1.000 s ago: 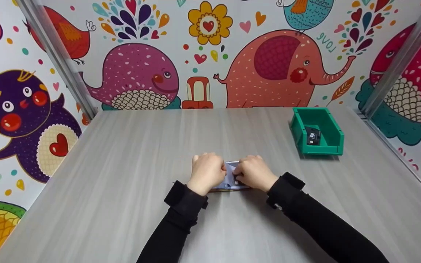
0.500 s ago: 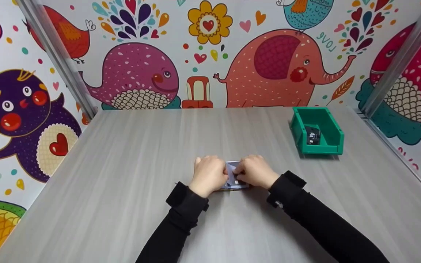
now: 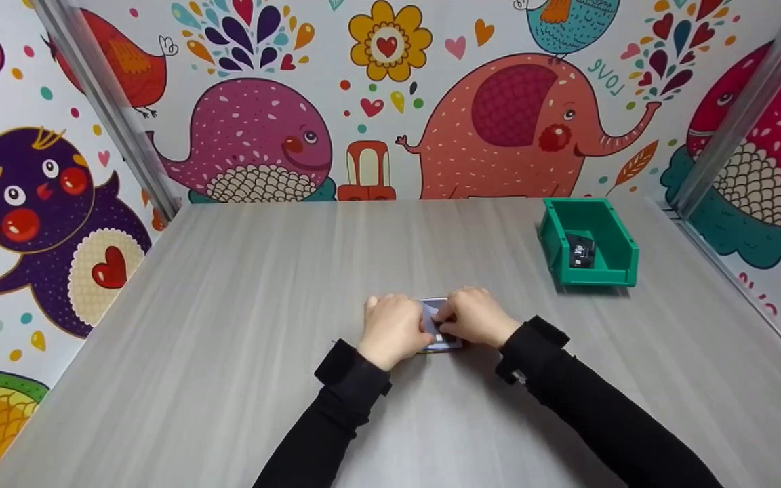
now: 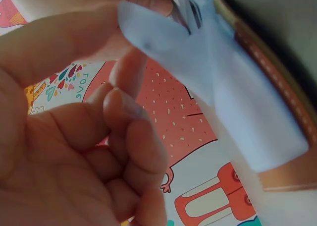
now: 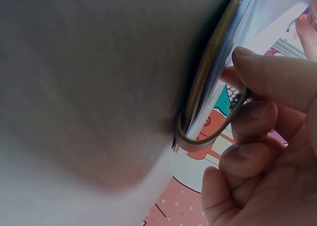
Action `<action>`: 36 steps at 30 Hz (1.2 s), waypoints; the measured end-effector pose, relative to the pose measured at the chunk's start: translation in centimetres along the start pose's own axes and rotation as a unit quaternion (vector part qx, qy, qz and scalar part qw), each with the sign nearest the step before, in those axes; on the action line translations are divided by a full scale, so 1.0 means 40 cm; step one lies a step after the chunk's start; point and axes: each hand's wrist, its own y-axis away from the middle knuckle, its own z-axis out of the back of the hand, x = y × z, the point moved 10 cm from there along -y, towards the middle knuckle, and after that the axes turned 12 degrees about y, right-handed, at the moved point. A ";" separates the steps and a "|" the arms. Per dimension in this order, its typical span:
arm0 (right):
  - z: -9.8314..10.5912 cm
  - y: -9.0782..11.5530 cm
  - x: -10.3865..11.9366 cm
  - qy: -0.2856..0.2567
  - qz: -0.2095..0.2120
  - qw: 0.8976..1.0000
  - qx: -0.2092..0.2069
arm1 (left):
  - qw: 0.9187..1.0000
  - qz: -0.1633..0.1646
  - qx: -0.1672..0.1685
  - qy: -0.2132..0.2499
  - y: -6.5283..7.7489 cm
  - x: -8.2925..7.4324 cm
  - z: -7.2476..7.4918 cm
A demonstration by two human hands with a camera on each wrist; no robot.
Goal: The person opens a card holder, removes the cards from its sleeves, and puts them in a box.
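Note:
A card holder [image 3: 453, 344] with a brown stitched leather cover [image 4: 282, 89] and clear plastic sleeves lies between both hands, open. My left hand [image 3: 394, 329] pinches the loose end of a milky sleeve [image 4: 235, 97] between thumb and finger, its other fingers curled. On the right side, my right hand [image 3: 478, 317] has thumb and forefinger pinched at the card holder's sleeves; its other fingers curl beside a leather strap [image 5: 210, 141] with a snap. Something dark with a white mark shows below the right fingers in the head view; what it is stays partly hidden.
A green bin [image 3: 597, 276] stands at the back right of the table [image 3: 262, 291], holding black cards [image 3: 580, 251] with white lettering. Printed walls and metal posts border the table at the back and sides.
My left hand has shifted slightly right and nearer to me, its thumb now showing over the card holder, whose left end has gone from sight. The right hand stays almost still.

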 end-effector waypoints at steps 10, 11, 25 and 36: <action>0.000 -0.004 -0.003 -0.006 -0.002 1.000 0.001 | 1.000 0.004 -0.002 -0.028 -0.001 -0.001 -0.013; -0.001 -0.004 -0.003 -0.004 -0.001 1.000 0.001 | 1.000 0.005 -0.001 -0.028 -0.001 0.000 -0.015; 0.002 -0.002 -0.003 0.000 0.000 1.000 0.000 | 0.999 0.006 0.002 -0.033 -0.001 0.002 -0.015; 0.011 -0.002 0.005 0.007 0.014 1.000 -0.023 | 0.999 -0.013 -0.018 -0.039 0.002 -0.006 -0.007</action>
